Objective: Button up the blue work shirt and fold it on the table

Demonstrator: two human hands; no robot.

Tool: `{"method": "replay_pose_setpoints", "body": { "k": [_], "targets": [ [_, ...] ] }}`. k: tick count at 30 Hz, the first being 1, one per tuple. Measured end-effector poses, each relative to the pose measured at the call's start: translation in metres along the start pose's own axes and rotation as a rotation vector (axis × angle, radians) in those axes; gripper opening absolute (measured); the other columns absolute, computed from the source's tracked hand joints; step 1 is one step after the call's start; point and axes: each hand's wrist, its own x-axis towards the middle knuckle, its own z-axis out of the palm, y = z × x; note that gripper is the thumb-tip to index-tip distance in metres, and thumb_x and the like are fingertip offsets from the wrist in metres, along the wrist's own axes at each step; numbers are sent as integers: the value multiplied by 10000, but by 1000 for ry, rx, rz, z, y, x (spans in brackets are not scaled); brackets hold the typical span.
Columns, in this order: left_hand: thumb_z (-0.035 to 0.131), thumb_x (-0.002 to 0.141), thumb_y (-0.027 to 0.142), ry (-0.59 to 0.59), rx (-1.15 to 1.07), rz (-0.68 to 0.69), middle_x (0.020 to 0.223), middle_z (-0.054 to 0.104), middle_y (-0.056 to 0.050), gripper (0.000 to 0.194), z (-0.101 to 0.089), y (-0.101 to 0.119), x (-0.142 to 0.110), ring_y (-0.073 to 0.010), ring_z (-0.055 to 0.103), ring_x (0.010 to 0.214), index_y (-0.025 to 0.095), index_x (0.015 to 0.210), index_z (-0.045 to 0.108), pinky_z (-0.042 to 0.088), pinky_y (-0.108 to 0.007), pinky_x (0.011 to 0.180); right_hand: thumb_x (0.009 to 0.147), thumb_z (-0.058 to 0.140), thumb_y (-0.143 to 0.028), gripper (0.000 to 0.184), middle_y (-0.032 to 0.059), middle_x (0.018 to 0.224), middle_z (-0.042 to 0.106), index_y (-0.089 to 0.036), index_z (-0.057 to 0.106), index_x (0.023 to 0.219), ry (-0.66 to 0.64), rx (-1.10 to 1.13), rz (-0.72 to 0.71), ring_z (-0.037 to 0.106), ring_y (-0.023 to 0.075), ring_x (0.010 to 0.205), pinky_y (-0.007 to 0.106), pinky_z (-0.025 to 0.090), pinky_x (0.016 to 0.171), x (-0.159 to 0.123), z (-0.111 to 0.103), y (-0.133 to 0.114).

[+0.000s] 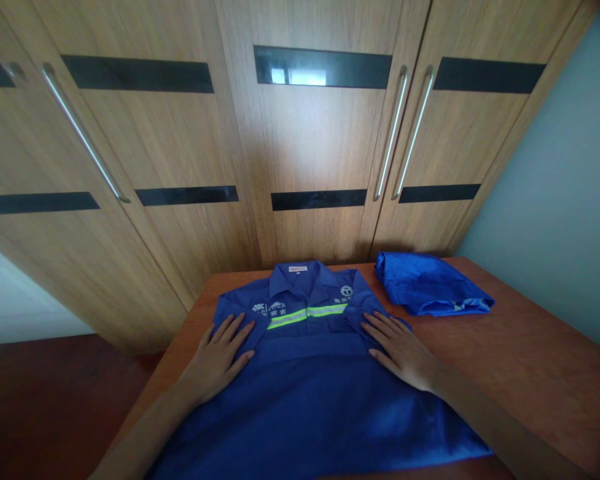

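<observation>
A blue work jacket (300,393) lies front side up on the table, its collar pointing away from me. A yellow-green and silver reflective strip (307,313) crosses its chest, with white printing on both sides. My left hand (220,357) rests flat on the jacket's left part with the fingers spread. On the other side, my right hand (397,347) lies flat on the cloth by the folded sleeve, fingers apart. Neither hand grips anything. The jacket's lower part spreads toward me, its near edge partly out of view.
A folded brighter blue garment (430,283) lies at the table's back right. The reddish-brown table (530,360) stands against a wooden wardrobe (310,147) with long metal handles (393,133). A pale wall (545,187) is on the right; dark red floor (45,407) shows at left.
</observation>
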Motion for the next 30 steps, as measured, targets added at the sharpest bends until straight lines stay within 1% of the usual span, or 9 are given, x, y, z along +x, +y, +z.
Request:
{"method": "replay_pose_setpoints", "body": {
  "k": [5,9,13,18,22,24,26,28,30],
  "targets": [
    [326,912,563,-29,13,1,1523,281,-41,576,-4,5,-2,-288,246,1392,329,1437,292,200,-536,1104,941,398,-407,467,60,1442,422,-253,437,1381,37,5,-8,353,256,1330,457,312,1070,-5,-4,4],
    [318,908,576,-50,13,-8,1522,281,-49,587,-6,7,0,-289,247,1392,318,1435,306,185,-536,1109,903,435,-237,402,82,1349,522,-225,537,1292,77,-55,-5,440,252,1250,437,338,1030,5,-9,2],
    [302,907,588,-74,25,-28,1514,300,-64,593,-9,9,1,-299,245,1391,311,1431,317,150,-563,1107,820,533,-198,427,117,1259,570,-195,558,1247,81,-175,17,476,292,1165,449,354,975,20,-16,-8],
    [306,911,579,-71,9,-23,1516,295,-70,592,-7,11,2,-293,254,1388,307,1436,304,154,-556,1109,810,510,-136,294,95,1014,624,-192,619,1077,43,-248,149,577,237,930,324,453,784,37,-23,-8],
    [329,912,563,-41,-4,-14,1509,309,-81,585,-4,10,3,-297,267,1383,299,1433,315,177,-560,1106,855,442,-146,332,117,1080,606,-171,585,1153,171,-247,283,576,249,972,327,477,777,42,-16,-7],
    [350,910,552,-29,-21,5,1501,327,-82,578,-5,9,1,-299,280,1377,291,1426,336,195,-566,1103,866,436,-172,350,128,1103,604,-165,575,1187,160,-205,259,581,262,976,354,489,798,38,-11,-10],
    [376,909,533,-10,-53,44,1484,364,-69,547,-9,5,-2,-293,310,1365,289,1398,395,219,-559,1105,879,449,-234,369,123,1129,608,-181,558,1228,115,-109,167,583,268,1000,381,492,842,30,-8,-12],
    [394,916,485,16,-106,87,1455,418,-43,475,-13,-4,-9,-269,361,1340,290,1341,481,262,-514,1111,897,454,-316,422,106,1194,601,-210,500,1303,91,18,73,569,264,1067,401,471,915,17,-11,-7],
    [388,931,401,27,-164,124,1413,476,-20,398,-17,-17,-20,-240,425,1300,295,1276,554,328,-443,1099,912,435,-310,452,85,1265,581,-237,445,1357,79,107,-6,542,245,1139,407,435,980,0,-19,7]
  ]
}}
